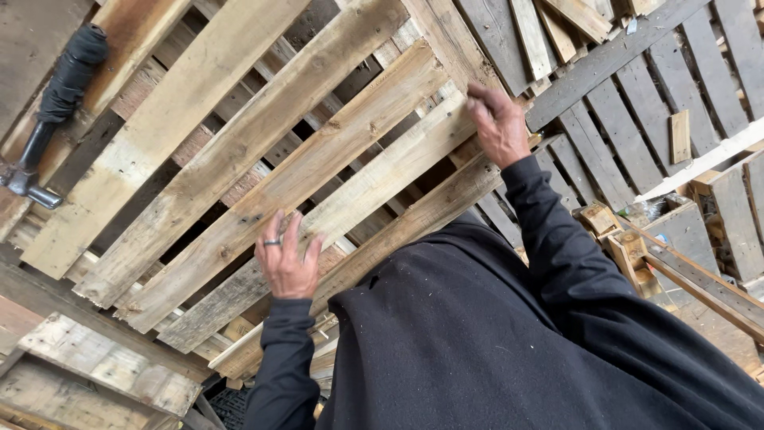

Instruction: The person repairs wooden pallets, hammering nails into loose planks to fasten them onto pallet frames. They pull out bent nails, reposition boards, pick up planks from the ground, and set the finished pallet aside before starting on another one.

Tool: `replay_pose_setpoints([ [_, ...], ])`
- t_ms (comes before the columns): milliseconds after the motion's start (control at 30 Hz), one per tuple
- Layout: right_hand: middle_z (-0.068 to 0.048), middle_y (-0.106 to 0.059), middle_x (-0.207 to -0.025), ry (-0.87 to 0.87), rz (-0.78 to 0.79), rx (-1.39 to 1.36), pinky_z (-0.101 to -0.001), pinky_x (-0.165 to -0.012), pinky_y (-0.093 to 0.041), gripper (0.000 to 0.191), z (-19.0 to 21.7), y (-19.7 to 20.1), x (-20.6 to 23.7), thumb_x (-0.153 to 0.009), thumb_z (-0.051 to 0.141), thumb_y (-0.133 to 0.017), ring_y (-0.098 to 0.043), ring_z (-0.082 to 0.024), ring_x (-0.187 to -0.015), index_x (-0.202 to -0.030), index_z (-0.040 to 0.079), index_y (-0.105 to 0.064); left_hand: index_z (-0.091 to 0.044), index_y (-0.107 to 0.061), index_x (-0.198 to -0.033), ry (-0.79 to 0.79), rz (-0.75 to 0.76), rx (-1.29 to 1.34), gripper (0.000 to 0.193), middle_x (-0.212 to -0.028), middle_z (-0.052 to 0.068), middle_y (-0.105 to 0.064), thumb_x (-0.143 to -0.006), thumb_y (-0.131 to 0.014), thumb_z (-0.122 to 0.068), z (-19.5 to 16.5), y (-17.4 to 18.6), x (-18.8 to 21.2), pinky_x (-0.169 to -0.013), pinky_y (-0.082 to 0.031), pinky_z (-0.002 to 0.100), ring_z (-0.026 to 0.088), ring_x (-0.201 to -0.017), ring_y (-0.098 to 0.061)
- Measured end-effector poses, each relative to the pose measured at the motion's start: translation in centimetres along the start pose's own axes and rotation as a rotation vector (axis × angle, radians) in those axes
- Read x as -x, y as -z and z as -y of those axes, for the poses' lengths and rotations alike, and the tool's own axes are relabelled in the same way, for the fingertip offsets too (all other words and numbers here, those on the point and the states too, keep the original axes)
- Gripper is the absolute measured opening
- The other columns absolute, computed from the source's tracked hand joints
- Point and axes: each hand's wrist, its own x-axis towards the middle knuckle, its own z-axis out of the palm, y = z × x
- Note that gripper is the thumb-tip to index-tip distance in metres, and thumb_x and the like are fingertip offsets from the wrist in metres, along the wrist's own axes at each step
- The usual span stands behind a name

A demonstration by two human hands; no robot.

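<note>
A pale wooden pallet lies on top of a stack, its slats running diagonally across the view. My left hand, with a ring on one finger, rests on the near edge slat with fingers spread upward. My right hand grips the pallet's right end where the slats meet the cross board. Both arms are in black sleeves, and my black garment fills the lower right.
A hammer with a black wrapped handle lies on boards at the far left. More grey weathered pallets and loose planks lie at the upper right. Broken wood scraps sit at the right, worn boards at lower left.
</note>
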Motion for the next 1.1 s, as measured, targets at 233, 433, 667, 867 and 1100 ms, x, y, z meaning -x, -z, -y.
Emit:
replay_pose_setpoints([
  [233, -0.01, -0.072, -0.105, 0.142, -0.033, 0.04, -0.0321, -0.081, -0.059, 0.021, 2.8, -2.9, -5.3, -0.103, 0.021, -0.075, -0.069, -0.018, -0.091, -0.112, 0.001, -0.076, -0.016, -0.061, -0.145, -0.103, -0.072, -0.134, 0.086, -0.145, 0.022, -0.053, -0.067, -0.093, -0.034, -0.4, -0.5, -7.8, -0.116, -0.027, 0.061, 0.044, -0.135, -0.044],
  [433, -0.004, -0.074, -0.101, 0.025, -0.048, -0.203, -0.0261, -0.081, -0.059, 0.015, 2.2, -3.4, -6.4, -0.102, 0.016, -0.076, -0.068, -0.011, -0.089, -0.11, 0.004, -0.077, -0.018, -0.064, -0.142, -0.196, -0.033, -0.042, 0.075, -0.143, 0.012, -0.056, -0.074, -0.093, -0.032, 0.5, 0.6, -9.6, -0.122, -0.03, 0.062, 0.036, -0.132, -0.049],
  [667, -0.001, -0.071, -0.1, 0.009, -0.035, -0.22, -0.0264, -0.083, -0.056, 0.02, 2.0, -3.7, -6.8, -0.103, 0.019, -0.074, -0.066, -0.01, -0.091, -0.115, 0.002, -0.076, -0.02, -0.067, -0.14, -0.173, -0.031, -0.063, 0.073, -0.142, 0.009, -0.058, -0.074, -0.093, -0.036, 1.4, -0.1, -9.5, -0.121, -0.03, 0.061, 0.033, -0.132, -0.05],
  [867, -0.002, -0.064, -0.099, 0.055, -0.049, -0.059, -0.026, -0.083, -0.051, 0.029, 3.2, -4.0, -7.1, -0.106, 0.025, -0.071, -0.06, -0.011, -0.092, -0.119, -0.001, -0.074, -0.024, -0.068, -0.137, -0.127, -0.062, -0.096, 0.073, -0.144, 0.005, -0.058, -0.071, -0.094, -0.041, 1.3, -0.4, -9.7, -0.122, -0.026, 0.061, 0.03, -0.134, -0.049],
  [1100, -0.003, -0.061, -0.097, 0.102, -0.027, -0.024, -0.0261, -0.081, -0.049, 0.027, 4.3, -3.4, -7.5, -0.106, 0.023, -0.071, -0.058, -0.013, -0.089, -0.118, -0.002, -0.075, -0.023, -0.068, -0.134, -0.093, -0.064, -0.067, 0.073, -0.14, 0.006, -0.058, -0.07, -0.092, -0.05, 1.1, 0.2, -10.2, -0.121, -0.023, 0.064, 0.031, -0.132, -0.049],
])
